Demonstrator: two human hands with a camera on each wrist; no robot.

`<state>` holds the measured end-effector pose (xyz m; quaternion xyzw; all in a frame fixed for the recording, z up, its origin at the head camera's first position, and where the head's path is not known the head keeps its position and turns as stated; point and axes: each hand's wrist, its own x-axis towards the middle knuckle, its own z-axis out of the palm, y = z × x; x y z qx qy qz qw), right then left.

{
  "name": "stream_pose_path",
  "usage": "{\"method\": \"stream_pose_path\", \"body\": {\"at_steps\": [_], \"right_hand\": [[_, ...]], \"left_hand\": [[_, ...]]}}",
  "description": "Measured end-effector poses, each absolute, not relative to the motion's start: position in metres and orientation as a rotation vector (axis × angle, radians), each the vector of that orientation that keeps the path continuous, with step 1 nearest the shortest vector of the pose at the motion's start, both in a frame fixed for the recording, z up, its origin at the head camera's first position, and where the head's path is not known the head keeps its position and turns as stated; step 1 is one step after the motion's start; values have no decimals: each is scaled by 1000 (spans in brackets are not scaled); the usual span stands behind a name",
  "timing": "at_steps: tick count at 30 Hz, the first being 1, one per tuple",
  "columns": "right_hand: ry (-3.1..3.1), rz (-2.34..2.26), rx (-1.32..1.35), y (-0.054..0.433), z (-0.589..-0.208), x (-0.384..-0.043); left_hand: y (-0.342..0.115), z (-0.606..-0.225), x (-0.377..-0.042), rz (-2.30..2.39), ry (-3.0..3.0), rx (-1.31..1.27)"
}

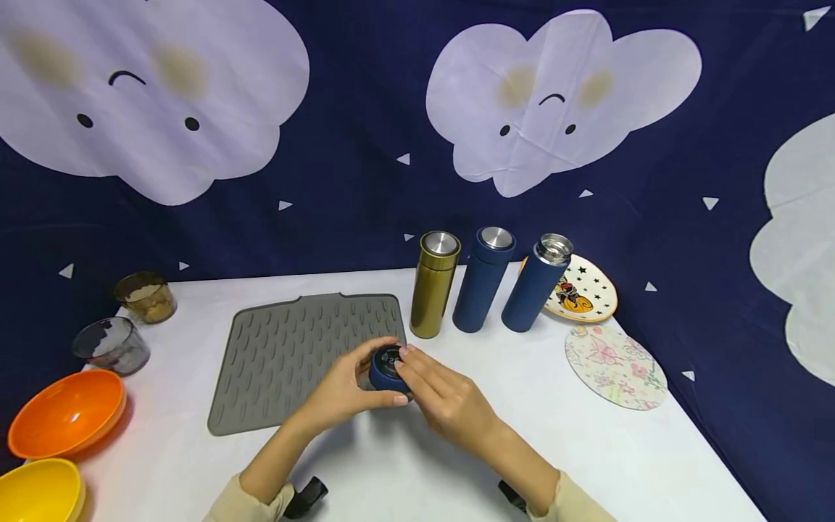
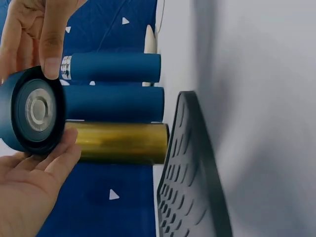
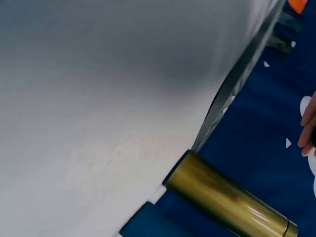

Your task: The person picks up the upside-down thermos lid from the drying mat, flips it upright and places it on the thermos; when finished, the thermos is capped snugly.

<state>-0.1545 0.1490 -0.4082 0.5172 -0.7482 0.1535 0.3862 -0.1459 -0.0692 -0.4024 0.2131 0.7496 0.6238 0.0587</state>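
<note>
Head view: the left hand (image 1: 341,391) curls its thumb and fingers round a blue bottle lid (image 1: 385,362), while the right hand (image 1: 451,402) lays its fingertips across the lid's dark top. The left wrist view shows the right thumb on the rim, so both hands hold the lid, their grasp no wider than it. The underside, with its pale round centre, faces that camera.

The step in hand seems to be handling or turning the loose lid with 2 hands. The next move, I judge, calls for a steady left grip, with the right fingers light enough to shift round the rim.

The lid lies between the hands, held above the table (image 1: 652,464) near the right edge of the grey mat (image 1: 296,362). Beyond it, 3 bottles stand in a row; the rightmost, an uncapped blue bottle (image 1: 531,293), shows its steel mouth.
</note>
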Motion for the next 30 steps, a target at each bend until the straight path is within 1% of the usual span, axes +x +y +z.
{"method": "stream_pose_path", "body": {"at_steps": [6, 14, 16, 20, 24, 28, 30], "right_hand": [[-1788, 242, 1357, 149, -409, -156], [-1808, 309, 1361, 155, -408, -157], [-1831, 369, 1306, 161, -407, -159], [-1839, 558, 1040, 190, -402, -177], [-1815, 684, 699, 231, -392, -214], [-1884, 779, 319, 268, -389, -251], [-1969, 921, 128, 279, -390, -266]], "left_hand": [[-63, -408, -142, 1979, 2246, 625], [-62, -412, -136, 2025, 2372, 678], [-62, -413, -135, 2027, 2423, 679], [-63, -413, -132, 2061, 2465, 611], [-64, -415, -129, 2089, 2464, 508], [-65, -417, -128, 2091, 2468, 480], [-66, -418, -126, 2092, 2463, 481]]}}
